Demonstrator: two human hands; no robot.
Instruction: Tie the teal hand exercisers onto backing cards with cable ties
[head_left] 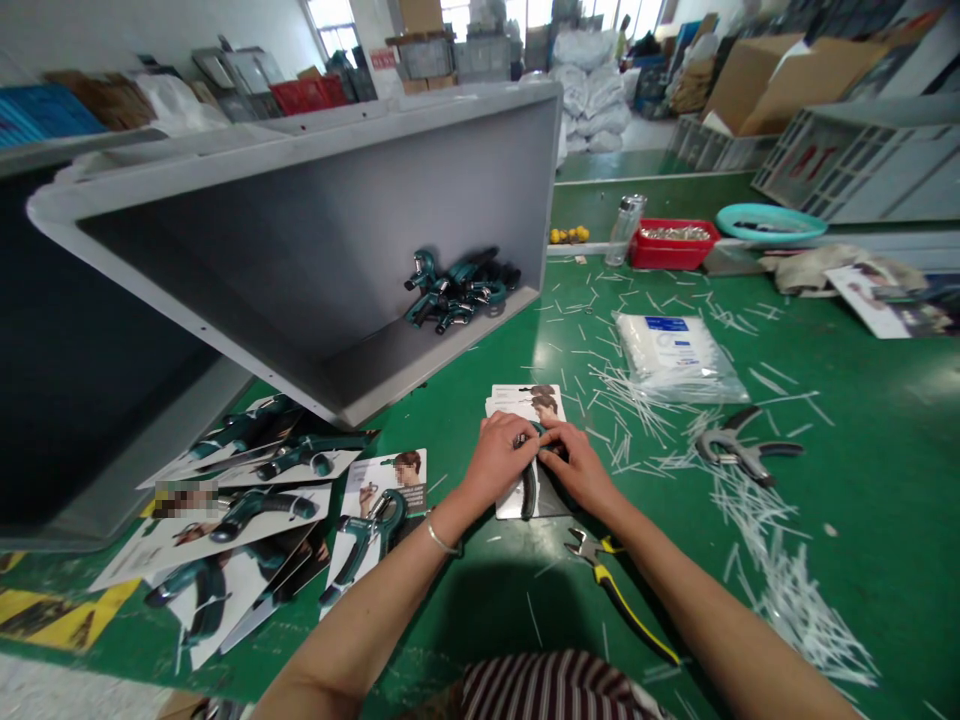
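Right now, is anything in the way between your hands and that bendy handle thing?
Nothing visible: the left hand and right hand are at the hand grip on the cards. The yellow-handled cutters lie nearer the body, not between.

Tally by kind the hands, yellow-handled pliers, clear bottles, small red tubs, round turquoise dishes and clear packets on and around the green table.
Hands: 2 (left hand, right hand)
Yellow-handled pliers: 1
Clear bottle: 1
Small red tub: 1
Turquoise dish: 1
Clear packet: 1
Total: 7
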